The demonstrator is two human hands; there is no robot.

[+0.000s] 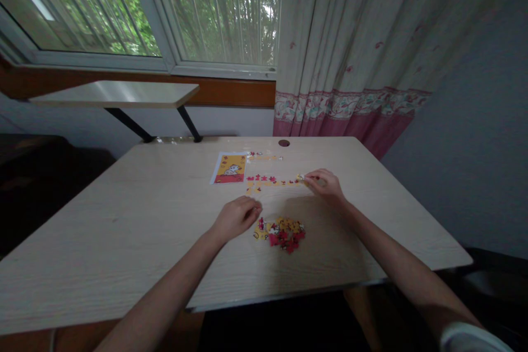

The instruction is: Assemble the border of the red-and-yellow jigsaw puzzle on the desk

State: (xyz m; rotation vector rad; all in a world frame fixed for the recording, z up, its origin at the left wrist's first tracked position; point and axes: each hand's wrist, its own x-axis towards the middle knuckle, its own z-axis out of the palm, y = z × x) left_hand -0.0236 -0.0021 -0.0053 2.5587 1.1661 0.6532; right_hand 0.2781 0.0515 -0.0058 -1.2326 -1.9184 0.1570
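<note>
Red-yellow, in rows (273, 179) right of card (230, 169), likely for visibility. Seemingly pinching piece (300, 178) with right hand (328, 184); cannot tell left hand (236, 215) grip.

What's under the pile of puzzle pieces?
The pile sits on the table, whose surface shows around it. Red and yellow pieces lie on top; what lies directly beneath them is covered.

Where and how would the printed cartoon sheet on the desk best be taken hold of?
Probably by the white left margin of the printed cartoon sheet, pinched from the left by the left hand: it lies flat, so an edge suits, and jigsaw pieces lie close along its right side.
</note>
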